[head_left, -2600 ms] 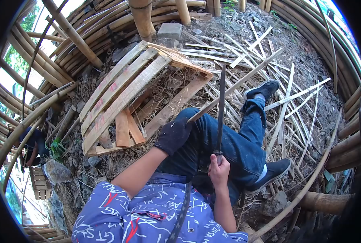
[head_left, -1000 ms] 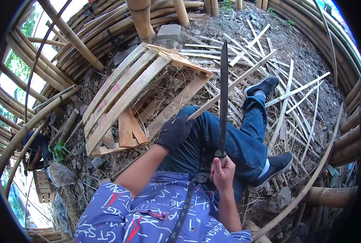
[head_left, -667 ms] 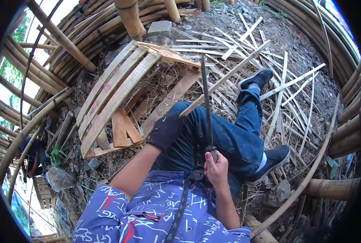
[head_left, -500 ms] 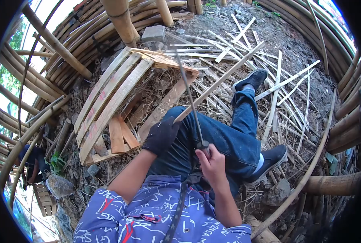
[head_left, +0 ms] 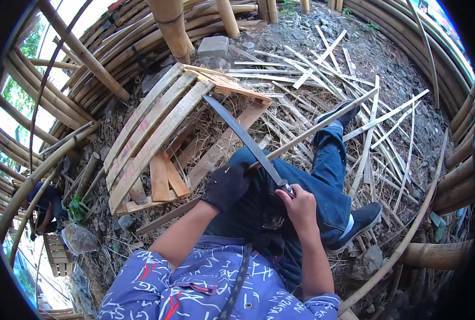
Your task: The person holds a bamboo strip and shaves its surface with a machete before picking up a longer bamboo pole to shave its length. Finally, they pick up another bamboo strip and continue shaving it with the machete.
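I judge my right hand (head_left: 300, 209), clenched round the machete (head_left: 244, 140), could slip its blade onto my gloved left hand (head_left: 225, 185), which grips the bamboo strip (head_left: 317, 126).

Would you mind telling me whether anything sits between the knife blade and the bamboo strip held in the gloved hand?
Nothing visible does. The right hand holds the knife so its blade crosses the bamboo strip right beside the gloved left hand; whether the edge touches the strip cannot be told.

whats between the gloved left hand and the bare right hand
In the head view, the long blade crosses the bamboo strip between left hand and right hand.
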The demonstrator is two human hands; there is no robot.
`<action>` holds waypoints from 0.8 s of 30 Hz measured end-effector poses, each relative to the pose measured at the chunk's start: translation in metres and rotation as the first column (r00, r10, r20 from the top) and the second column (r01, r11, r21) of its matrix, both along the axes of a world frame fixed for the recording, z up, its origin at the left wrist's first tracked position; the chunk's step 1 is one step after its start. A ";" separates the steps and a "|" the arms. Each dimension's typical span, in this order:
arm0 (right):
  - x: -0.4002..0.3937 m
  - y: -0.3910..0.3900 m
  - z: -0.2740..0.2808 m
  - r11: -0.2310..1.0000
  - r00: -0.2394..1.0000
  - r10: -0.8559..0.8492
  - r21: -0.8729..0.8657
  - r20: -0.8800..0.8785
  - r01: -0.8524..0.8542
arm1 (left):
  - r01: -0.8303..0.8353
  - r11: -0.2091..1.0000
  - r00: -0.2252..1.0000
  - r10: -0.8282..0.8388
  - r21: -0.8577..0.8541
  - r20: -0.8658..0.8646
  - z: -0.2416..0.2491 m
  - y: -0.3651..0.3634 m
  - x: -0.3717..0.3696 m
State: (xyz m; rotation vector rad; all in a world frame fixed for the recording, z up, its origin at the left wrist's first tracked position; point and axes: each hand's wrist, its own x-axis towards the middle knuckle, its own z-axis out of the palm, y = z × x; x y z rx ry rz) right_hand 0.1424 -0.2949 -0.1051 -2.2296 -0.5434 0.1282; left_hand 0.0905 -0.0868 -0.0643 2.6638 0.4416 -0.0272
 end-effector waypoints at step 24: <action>0.063 -0.076 -0.017 0.937 0.937 -0.349 -0.007 0.008 0.349 | 0.016 1.000 0.988 -0.013 -0.021 0.157 -0.011 0.014 -0.005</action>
